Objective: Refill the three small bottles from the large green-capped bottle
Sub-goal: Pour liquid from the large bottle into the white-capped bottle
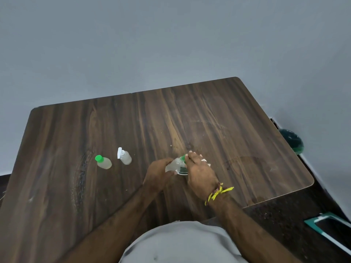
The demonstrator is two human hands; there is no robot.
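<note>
Gripping one clear bottle (175, 165) with both hands near the middle of the tabletop (218, 114).

Left hand (158, 172) has its fingers closed around the bottle's body, tilted just above the wood; right hand (199, 172) has its fingers pinched on the green cap (183, 158) at the bottle's top. A threaded band (218, 192) sits on the right wrist. Well to the left of the fingers stand two small bottles, apart from each other: one green-capped (103, 162), one with a white flip lid (124, 156) hanging open. Bare wood stretches wide beyond the fingers to the far edge and rightward to the rounded corner. A green object (292, 140) lies off the right edge, by the wall.
</note>
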